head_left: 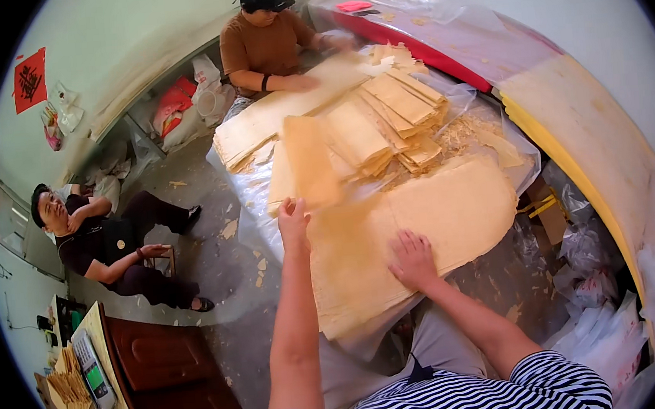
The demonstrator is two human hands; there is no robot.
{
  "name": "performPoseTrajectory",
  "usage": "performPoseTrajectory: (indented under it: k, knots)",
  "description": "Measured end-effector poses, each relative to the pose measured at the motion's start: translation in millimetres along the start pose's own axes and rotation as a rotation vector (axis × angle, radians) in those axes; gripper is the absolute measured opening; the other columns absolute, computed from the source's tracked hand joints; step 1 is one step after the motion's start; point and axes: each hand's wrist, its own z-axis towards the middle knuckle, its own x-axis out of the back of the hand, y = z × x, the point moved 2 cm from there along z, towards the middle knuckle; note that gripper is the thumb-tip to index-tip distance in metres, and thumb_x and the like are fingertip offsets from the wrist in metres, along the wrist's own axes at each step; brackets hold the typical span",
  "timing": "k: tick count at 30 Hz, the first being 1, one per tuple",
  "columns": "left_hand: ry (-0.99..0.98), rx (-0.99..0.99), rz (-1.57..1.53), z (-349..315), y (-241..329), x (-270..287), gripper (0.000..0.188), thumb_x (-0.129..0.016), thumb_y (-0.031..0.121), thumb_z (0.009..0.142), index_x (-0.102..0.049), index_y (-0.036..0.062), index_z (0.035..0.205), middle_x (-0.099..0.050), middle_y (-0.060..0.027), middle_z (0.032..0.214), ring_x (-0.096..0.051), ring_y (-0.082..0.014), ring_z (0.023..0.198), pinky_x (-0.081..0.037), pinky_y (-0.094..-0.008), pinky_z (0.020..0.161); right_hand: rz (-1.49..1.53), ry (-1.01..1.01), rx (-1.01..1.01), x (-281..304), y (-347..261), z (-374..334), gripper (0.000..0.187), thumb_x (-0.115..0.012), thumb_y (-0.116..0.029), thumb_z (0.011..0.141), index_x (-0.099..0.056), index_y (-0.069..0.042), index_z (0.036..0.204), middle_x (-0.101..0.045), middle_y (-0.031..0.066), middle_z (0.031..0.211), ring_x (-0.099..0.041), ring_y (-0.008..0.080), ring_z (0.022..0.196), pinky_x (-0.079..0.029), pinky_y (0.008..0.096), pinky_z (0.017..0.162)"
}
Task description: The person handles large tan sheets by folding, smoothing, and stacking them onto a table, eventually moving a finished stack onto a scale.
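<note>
A large, thin, pale-yellow sheet (459, 213) with a rounded, ragged edge lies on the table in front of me. It looks like crisp flatbread. My right hand (413, 261) rests flat on it, fingers spread. Farther left, my left hand (294, 221) has its fingers closed on the near end of a folded thin sheet (311, 156), which stands tilted up and is slightly blurred. Behind this sheet are stacks of folded sheets (356, 129) in the middle of the table. Broken flakes (465, 144) lie to the right of the stacks.
Across the table, a person in brown (265, 52) handles more sheets, hands blurred. Another person (107, 245) sits at the left. A yellow-edged board (589, 107) runs along the right wall. At lower left, a scale (96, 373) stands on a wooden cabinet (162, 356).
</note>
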Motion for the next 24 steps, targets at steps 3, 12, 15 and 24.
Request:
performPoseTrajectory:
  k: [3, 12, 15, 24]
  knots:
    - [0.136, 0.088, 0.05, -17, -39, 21, 0.034, -0.062, 0.018, 0.081, -0.053, 0.003, 0.111, -0.059, -0.0041, 0.097, -0.055, -0.0146, 0.084, -0.044, -0.0294, 0.075, 0.056, -0.009, 0.06, 7, -6, -10, 0.061, -0.063, -0.041, 0.074, -0.047, -0.007, 0.122, -0.038, 0.0175, 0.134, -0.032, 0.0319, 0.127, -0.023, 0.0489, 0.102]
    - [0.132, -0.003, 0.579, -63, -90, 81, 0.032, -0.063, 0.017, 0.078, -0.057, -0.0004, 0.104, -0.062, -0.0095, 0.094, -0.058, -0.0155, 0.084, -0.047, -0.0298, 0.073, 0.145, -0.071, 0.23, 17, -44, -20, 0.074, -0.064, -0.051, 0.069, -0.044, -0.007, 0.124, -0.036, 0.0197, 0.135, -0.031, 0.0327, 0.128, -0.022, 0.0478, 0.104]
    - [0.091, 0.146, 0.449, -52, -89, 93, 0.031, -0.063, 0.017, 0.078, -0.058, -0.0002, 0.103, -0.063, -0.0084, 0.09, -0.059, -0.0156, 0.079, -0.047, -0.0287, 0.069, 0.147, -0.08, 0.254, 19, -55, -19, 0.074, -0.064, -0.052, 0.069, -0.045, -0.007, 0.124, -0.036, 0.0203, 0.134, -0.03, 0.0331, 0.127, -0.022, 0.0482, 0.103]
    - [0.001, 0.163, 0.361, -59, -67, 81, 0.027, -0.062, 0.017, 0.078, -0.058, 0.0027, 0.101, -0.061, -0.0072, 0.083, -0.055, -0.0132, 0.062, -0.045, -0.0288, 0.05, 0.105, -0.105, 0.247, 2, -86, -8, 0.071, -0.065, -0.053, 0.068, -0.048, -0.006, 0.119, -0.041, 0.0218, 0.125, -0.036, 0.036, 0.12, -0.025, 0.0529, 0.098]
